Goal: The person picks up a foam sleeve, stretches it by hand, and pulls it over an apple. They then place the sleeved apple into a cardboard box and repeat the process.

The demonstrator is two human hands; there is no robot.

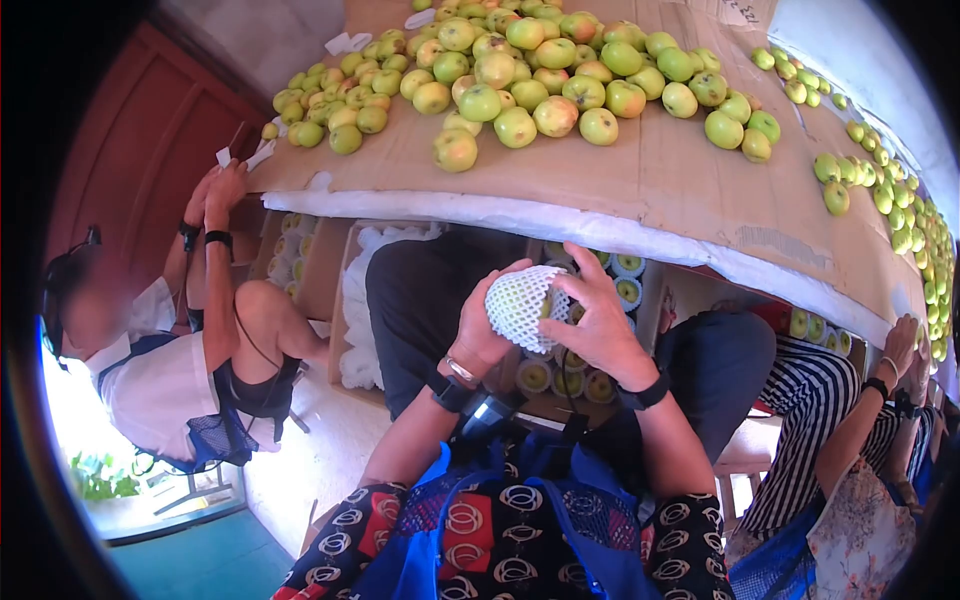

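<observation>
A green apple in a white foam net (520,308) is held between my two hands, above my lap. My left hand (478,325) cups it from the left side. My right hand (600,325) has its fingers on the net's right edge, with the thumb at the opening where green skin shows. Below and behind my hands, a box of netted apples (535,376) stands under the table edge. Many loose green apples (515,127) are piled on the cardboard-covered table (380,178) in front of me.
At the left, a seated person (160,370) holds both hands at the table edge beside white nets (262,154). Another person's hands (900,345) are at the right edge. A box of white foam nets (365,330) and a box of apples (290,250) stand under the table.
</observation>
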